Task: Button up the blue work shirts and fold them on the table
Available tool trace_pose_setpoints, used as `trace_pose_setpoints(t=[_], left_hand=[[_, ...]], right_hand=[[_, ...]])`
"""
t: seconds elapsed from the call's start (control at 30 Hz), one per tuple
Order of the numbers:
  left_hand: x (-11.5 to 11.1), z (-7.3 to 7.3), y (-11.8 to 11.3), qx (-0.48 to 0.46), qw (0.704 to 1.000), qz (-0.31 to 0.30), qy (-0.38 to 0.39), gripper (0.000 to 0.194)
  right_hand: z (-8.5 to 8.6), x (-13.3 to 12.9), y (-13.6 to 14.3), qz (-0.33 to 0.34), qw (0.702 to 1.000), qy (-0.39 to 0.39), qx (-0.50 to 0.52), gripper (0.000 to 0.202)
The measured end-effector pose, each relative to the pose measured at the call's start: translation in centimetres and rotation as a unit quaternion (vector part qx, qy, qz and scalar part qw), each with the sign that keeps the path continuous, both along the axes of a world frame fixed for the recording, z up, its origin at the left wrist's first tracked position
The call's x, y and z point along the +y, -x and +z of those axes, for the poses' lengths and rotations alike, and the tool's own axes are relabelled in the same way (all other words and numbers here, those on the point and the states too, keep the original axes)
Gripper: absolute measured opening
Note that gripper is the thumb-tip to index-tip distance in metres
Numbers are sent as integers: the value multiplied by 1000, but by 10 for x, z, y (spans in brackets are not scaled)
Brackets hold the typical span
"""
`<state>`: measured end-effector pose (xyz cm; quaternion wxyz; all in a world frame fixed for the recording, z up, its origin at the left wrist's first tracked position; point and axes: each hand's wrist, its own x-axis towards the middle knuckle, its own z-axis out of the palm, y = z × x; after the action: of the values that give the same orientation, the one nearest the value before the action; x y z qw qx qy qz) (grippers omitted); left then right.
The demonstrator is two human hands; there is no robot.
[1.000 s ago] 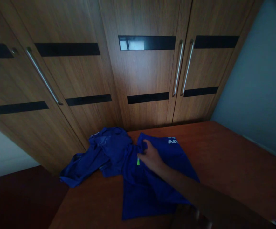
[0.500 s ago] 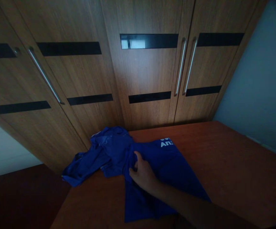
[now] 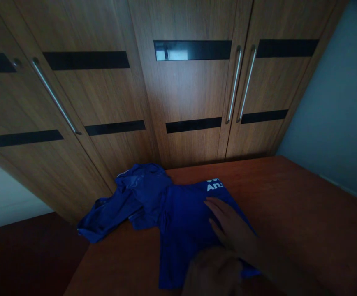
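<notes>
Blue cloth (image 3: 181,218) lies spread in the lower middle, mostly flat, with pale lettering (image 3: 215,186) at its far right corner. The right hand (image 3: 232,226) reaches over its right half, fingers extended and gripping nothing; whether they press on the fabric is hard to tell. Nearer the viewer, a dark blur, apparently the left hand (image 3: 212,271), covers part of the near edge; its grip cannot be made out. The flattening looks largely done, judging by the smooth middle, while small creases remain along the left side. Touching that side, a rumpled garment (image 3: 147,191), also blue, sits heaped and unsmoothed, away from both hands. Everything rests on a reddish-brown table (image 3: 298,205) against a wooden wardrobe (image 3: 187,90), its doors shut.
</notes>
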<state>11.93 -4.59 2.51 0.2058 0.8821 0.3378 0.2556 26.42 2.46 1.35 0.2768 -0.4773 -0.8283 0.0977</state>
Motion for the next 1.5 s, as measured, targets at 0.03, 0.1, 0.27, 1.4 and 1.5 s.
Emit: trace_pose_setpoints(t=[0.03,0.1,0.27,1.4,1.5], left_hand=[[13,3,13,-5,998,63,-11,26],[36,8,37,21,981,186,-44,30],[58,-6,66,110,965,220,-88,34],[55,-31,75,176,964,196,-20,48],[55,-30,74,171,965,196,-7,48]], right_hand=[[-5,-3,-8,-17,999,-25,-29,48],[-16,-9,-24,-31,994,-60,-83,50],[-36,-7,-64,-26,983,-77,-166,53],[26,35,58,-79,974,129,-168,55],[29,36,63,-69,979,142,-131,53]])
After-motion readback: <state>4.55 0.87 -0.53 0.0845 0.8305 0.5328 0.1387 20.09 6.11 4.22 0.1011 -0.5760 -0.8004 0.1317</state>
